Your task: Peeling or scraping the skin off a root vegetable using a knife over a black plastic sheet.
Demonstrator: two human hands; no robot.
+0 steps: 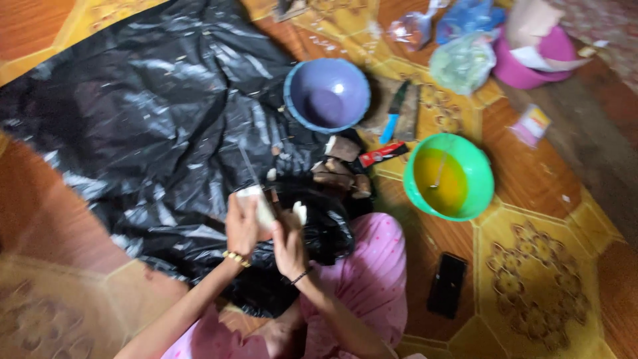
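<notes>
hands are seen low in the frame, above a sheet of black plastic (153, 113) spread over the patterned floor (531, 272). the left hand (241, 227), with a beaded bracelet at the wrist, is closed around a pale peeled piece (263, 207), possibly a root or tuber, though blur keeps its kind from being told. the right hand (289, 242), with a dark band at the wrist, is curled close against the same piece, and a small pale bit (300, 212) is seen at its fingertips. a thin blade (248, 167) appears to rise from between the hands, but which hand grips it cannot be told.

just beyond the hands, brown cut chunks (342, 166) are piled on the plastic. a purple bowl (327, 94) is set further up, and a green bowl (449, 176) with yellow liquid and a spoon is placed to the right of the pile. between the two bowls a knife with a blue handle (394, 113) is laid on a wooden board (407, 110). a black phone (446, 284) is left on the floor beside the pink-clad knee (375, 266). a pink tub (538, 56) and plastic bags (462, 46) are grouped at the top right.
</notes>
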